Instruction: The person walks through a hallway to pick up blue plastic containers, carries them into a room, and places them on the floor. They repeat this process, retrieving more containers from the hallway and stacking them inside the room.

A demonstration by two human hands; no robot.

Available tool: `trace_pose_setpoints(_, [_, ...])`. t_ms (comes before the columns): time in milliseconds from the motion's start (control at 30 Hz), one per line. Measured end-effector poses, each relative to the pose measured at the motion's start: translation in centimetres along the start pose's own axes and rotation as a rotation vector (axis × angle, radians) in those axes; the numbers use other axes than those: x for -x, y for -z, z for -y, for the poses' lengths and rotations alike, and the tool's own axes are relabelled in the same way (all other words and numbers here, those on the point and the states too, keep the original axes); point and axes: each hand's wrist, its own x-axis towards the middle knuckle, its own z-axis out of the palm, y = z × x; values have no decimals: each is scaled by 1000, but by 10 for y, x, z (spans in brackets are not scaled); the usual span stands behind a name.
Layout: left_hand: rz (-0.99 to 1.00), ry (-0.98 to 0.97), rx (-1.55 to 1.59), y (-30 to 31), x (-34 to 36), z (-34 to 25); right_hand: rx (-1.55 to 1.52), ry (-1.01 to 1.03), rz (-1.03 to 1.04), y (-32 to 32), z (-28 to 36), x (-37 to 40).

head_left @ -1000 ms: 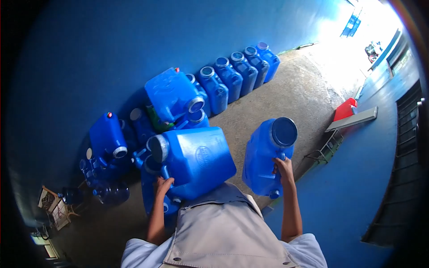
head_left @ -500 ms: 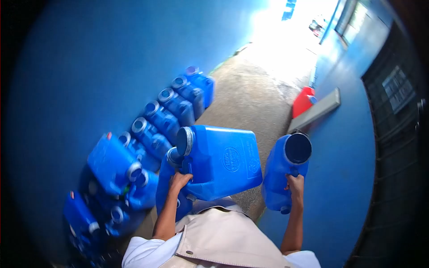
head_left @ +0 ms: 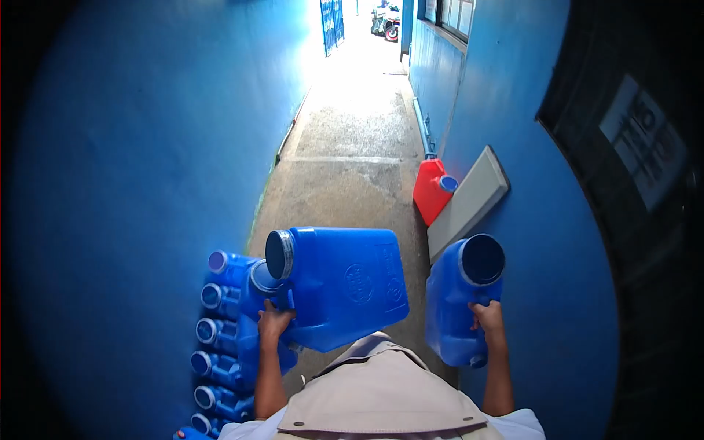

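My left hand (head_left: 276, 321) is closed around the handles of what look like two blue plastic jugs, held side by side. The nearer-to-center blue jug (head_left: 348, 290) is tilted on its side, its dark-capped mouth pointing left and embossed markings on its face. Partly hidden behind my hand and arm is the second blue jug (head_left: 251, 315). On the other side, my right hand (head_left: 488, 320) grips the handle of another blue jug (head_left: 446, 315), which hangs beside the right wall with its wide dark mouth facing up toward me.
Several blue jugs (head_left: 220, 359) stand in a row along the left wall (head_left: 147, 183). Against the right wall rest a red jug (head_left: 429, 192) and a pale slanted board (head_left: 473, 202). The concrete passage (head_left: 341, 191) runs to a bright opening with a motorcycle (head_left: 389, 28).
My view has swung round to face straight down the passage. The row of jugs now lies lower left, beside me. Both hands keep hold of their jugs.
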Motion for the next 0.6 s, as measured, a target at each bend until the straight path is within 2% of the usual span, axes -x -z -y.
trace_pose_setpoints(67, [-65, -8, -21, 11, -52, -43, 40, 21, -7, -29, 36, -68])
trace_pose_setpoints(100, [-24, 59, -65, 19, -81, -67, 38, -8, 51, -47, 55, -97])
trace_pose_setpoints(200, [-27, 58, -43, 29, -163, -106, 70, -17, 117, -99, 102, -171])
trace_pose_setpoints(300, [-89, 152, -48, 35, -253, -164, 94, 19, 133, -148, 152, -276])
trace_pose_setpoints(400, [-39, 236, -53, 46, -346, -239, 87, 36, 143, -207, 185, -386])
trace_pose_setpoints(533, [-8, 267, -73, 41, -486, -337, 73, -1, 97, -270, 233, -521])
trace_pose_setpoints(600, [20, 238, -93, 33, -546, -406, 24, -35, -16, -283, 266, -586])
